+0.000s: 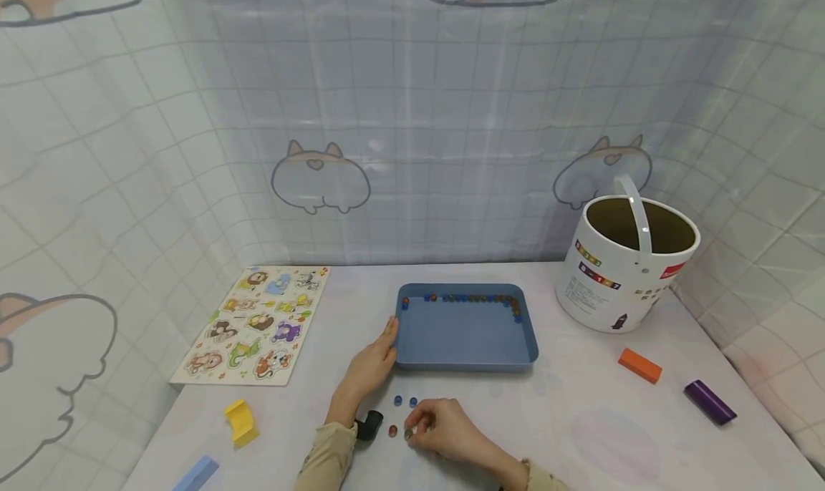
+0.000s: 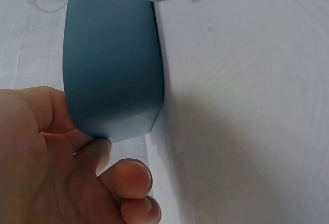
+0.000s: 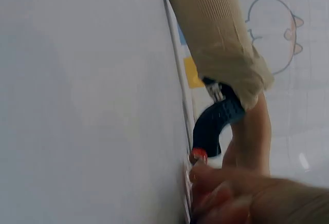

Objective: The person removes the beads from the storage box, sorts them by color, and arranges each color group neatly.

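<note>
My left hand (image 1: 369, 369) lies along the left side of a blue-grey tray (image 1: 464, 367), its fingers touching the wall near the front corner. In the left wrist view the tray's side (image 2: 113, 70) stands beside those fingers. Several blue and brownish marbles line the tray's back and right edges. In front of the tray, my right hand (image 1: 451, 428) pinches a greenish marble (image 1: 409, 433) close over the table. A reddish-brown marble (image 1: 393, 430) lies just left of it. Two blue marbles, one left (image 1: 397, 400) and one right (image 1: 413, 402), sit nearer the tray.
On the left are an animal puzzle board (image 1: 251, 326), a yellow block (image 1: 241, 423) and a light blue block (image 1: 196, 473). A white bucket (image 1: 599, 290) stands at the back right, with an orange block (image 1: 640, 366) and a purple block (image 1: 709, 403) in front. A dark wrist mount (image 1: 369, 426) sits at the left cuff.
</note>
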Demonstrator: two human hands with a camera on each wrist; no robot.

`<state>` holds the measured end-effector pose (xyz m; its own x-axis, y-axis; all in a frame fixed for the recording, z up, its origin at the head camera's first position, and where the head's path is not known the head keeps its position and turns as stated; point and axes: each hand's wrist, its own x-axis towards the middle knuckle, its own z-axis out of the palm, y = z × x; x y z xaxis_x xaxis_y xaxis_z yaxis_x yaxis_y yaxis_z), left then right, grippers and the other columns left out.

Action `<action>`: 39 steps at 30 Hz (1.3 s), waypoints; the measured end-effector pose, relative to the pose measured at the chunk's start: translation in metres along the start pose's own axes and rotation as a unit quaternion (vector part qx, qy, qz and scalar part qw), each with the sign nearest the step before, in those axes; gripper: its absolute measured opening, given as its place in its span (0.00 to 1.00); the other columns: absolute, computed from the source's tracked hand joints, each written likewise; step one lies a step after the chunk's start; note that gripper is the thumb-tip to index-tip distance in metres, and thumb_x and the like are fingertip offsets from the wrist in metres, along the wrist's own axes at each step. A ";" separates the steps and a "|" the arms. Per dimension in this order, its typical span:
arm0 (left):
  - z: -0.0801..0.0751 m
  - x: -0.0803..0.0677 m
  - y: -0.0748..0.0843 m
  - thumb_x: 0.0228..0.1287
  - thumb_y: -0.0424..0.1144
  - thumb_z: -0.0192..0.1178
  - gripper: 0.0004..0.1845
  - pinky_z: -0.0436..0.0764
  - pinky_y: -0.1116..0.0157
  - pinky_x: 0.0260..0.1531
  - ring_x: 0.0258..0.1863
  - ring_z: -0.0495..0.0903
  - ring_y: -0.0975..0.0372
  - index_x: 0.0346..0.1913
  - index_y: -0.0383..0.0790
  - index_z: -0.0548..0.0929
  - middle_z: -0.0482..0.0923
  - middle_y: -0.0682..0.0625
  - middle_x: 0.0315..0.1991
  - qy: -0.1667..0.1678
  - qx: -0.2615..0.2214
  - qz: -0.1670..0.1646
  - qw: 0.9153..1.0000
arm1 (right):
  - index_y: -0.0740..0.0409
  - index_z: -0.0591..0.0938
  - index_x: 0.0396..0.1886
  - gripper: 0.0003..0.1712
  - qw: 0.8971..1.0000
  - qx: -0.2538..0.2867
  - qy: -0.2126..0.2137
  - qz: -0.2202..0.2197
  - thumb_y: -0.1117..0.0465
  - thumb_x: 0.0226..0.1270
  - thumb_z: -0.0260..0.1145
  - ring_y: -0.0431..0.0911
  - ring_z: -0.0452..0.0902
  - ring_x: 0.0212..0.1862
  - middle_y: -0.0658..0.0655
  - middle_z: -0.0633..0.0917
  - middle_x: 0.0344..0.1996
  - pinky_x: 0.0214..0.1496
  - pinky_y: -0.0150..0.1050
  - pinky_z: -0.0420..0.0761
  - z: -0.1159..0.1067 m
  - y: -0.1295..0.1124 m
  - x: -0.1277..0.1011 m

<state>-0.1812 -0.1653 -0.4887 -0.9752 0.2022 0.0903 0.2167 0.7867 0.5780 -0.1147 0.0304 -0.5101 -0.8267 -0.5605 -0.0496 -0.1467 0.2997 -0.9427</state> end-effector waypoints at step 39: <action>-0.001 -0.001 0.000 0.73 0.38 0.46 0.30 0.65 0.50 0.70 0.73 0.61 0.51 0.74 0.35 0.57 0.53 0.44 0.76 0.000 -0.002 -0.004 1.000 | 0.59 0.85 0.32 0.04 0.993 -0.092 0.078 -0.016 0.66 0.55 0.70 0.31 0.62 0.15 0.43 0.73 0.13 0.15 0.25 0.61 -0.028 0.009 0.012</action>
<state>-0.1804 -0.1656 -0.4879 -0.9769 0.1963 0.0849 0.2085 0.7855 0.5827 -0.1410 0.0477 -0.5098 -0.8917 -0.4503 0.0450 -0.2592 0.4268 -0.8664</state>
